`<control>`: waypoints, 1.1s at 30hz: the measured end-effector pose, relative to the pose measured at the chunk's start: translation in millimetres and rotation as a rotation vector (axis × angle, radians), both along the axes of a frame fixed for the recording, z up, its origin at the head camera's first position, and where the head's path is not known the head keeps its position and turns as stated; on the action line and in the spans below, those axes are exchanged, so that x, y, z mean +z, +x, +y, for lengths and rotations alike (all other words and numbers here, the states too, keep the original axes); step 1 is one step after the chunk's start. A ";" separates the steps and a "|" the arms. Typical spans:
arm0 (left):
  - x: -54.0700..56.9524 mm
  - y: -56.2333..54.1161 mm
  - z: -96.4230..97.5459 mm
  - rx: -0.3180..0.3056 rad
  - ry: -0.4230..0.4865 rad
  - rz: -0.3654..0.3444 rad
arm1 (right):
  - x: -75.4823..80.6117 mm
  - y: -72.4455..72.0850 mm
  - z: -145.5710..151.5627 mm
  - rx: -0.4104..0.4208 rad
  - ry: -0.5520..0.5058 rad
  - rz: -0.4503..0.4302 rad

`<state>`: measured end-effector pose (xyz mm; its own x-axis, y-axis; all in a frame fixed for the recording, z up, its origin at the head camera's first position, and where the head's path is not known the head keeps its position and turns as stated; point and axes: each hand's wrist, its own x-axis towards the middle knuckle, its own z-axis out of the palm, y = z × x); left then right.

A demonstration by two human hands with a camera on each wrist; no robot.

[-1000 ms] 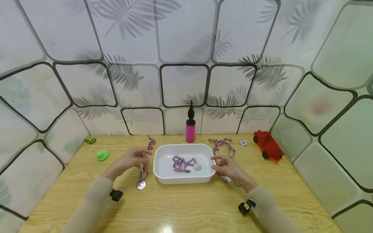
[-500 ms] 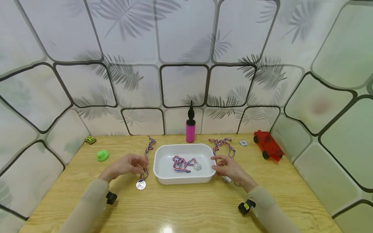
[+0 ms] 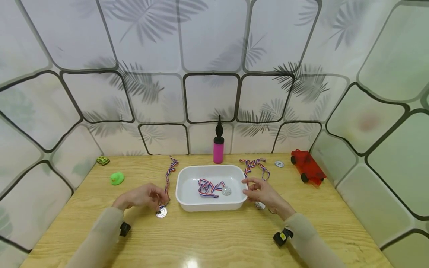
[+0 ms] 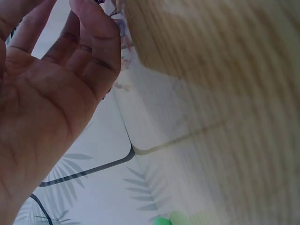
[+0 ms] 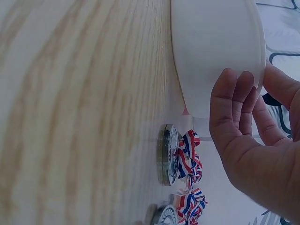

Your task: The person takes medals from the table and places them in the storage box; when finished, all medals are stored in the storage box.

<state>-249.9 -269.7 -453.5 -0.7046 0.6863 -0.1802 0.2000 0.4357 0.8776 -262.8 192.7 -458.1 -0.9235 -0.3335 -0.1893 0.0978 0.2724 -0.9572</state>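
My left hand (image 3: 142, 196) is at a silver medal (image 3: 161, 212) lying left of a white plastic tub (image 3: 211, 207). Thumb and fingertips pinch its red, white and blue ribbon (image 3: 167, 178) close to the disc; in the left wrist view the fingertips (image 4: 96, 18) are partly cut off at the top. My right hand (image 3: 263, 193) holds the tub's right rim, with fingers (image 5: 222, 93) curled against the outer wall. Inside the tub lies another medal (image 3: 226, 191) with its ribbon (image 3: 206, 189) bunched up. Beneath the right hand are two more medals, one being this disc (image 5: 171, 154), partly hidden in the head view.
A pink and black hand pump (image 3: 218, 149) stands behind the tub. To the left are a green rubber duck (image 3: 117, 178) and a small green toy car (image 3: 102, 160). At the back right sit a round chip (image 3: 279, 163) and a red toy car (image 3: 307, 167).
My left hand has moved down and slightly left along the ribbon, and its fingers have closed near the medal. The right hand and the tub have stayed in place.
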 end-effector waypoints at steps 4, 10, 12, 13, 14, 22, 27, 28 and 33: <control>-1.0 0.7 1.1 -0.040 -0.013 0.004 | 1.0 0.7 -1.3 -0.006 0.003 0.001; 0.9 3.4 7.0 -0.029 -0.137 0.025 | 1.5 0.6 -1.9 0.000 -0.005 0.007; 0.3 3.6 8.9 -0.003 -0.187 0.036 | 1.1 0.5 -1.4 0.000 -0.006 0.001; -0.2 3.6 9.6 0.010 -0.207 0.047 | 0.8 0.4 -1.2 -0.001 -0.009 0.000; -0.8 3.4 10.0 0.022 -0.225 0.059 | 0.6 0.4 -1.1 -0.001 -0.011 0.000; -6.5 0.3 3.8 -0.026 -0.169 0.085 | 0.6 0.8 -1.3 0.002 -0.001 0.008; -5.8 -0.4 0.7 -0.013 -0.143 0.078 | 0.9 1.6 -1.1 0.005 -0.005 0.011; -5.1 -0.4 0.6 -0.004 -0.141 0.076 | 0.8 1.6 -1.0 0.005 -0.010 0.010; -1.0 -1.6 1.4 0.035 -0.084 0.024 | 0.1 1.0 0.2 0.012 -0.024 0.007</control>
